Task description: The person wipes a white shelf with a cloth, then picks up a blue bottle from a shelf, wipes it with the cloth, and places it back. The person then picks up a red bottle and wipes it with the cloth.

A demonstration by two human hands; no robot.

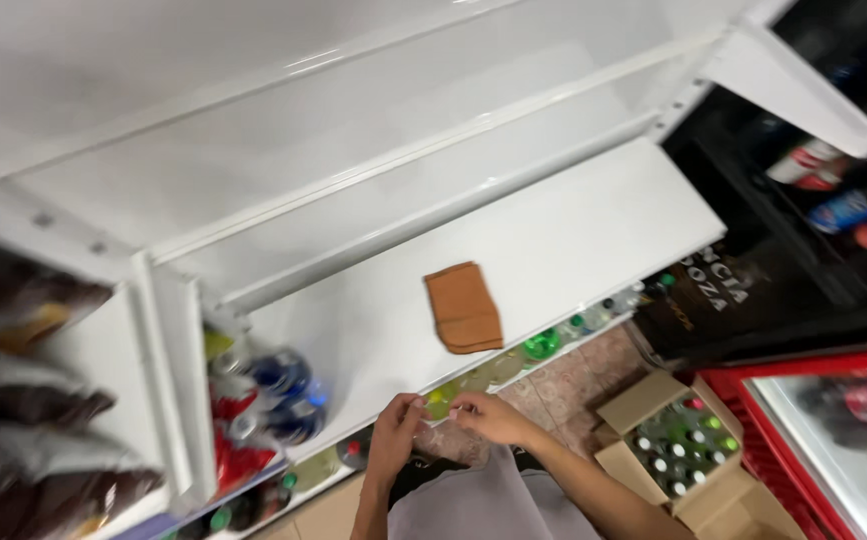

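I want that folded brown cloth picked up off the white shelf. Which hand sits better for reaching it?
The right hand, probably. It hovers at the shelf edge almost straight below the brown cloth, while the left hand is further to the side. Both pinch together at the edge, apparently empty.

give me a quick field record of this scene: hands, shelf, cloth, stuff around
left hand: at the shelf's front edge, fingertips pinched, close to the right hand
right hand: beside it, fingers curled; whether either holds anything is too small to tell
shelf: white, tilted in view
cloth: brown, folded, lying on the shelf, apart from both hands
bottles: green caps, below the shelf
box: open cardboard, on the tiled floor, with bottles inside
cooler: red frame, at right
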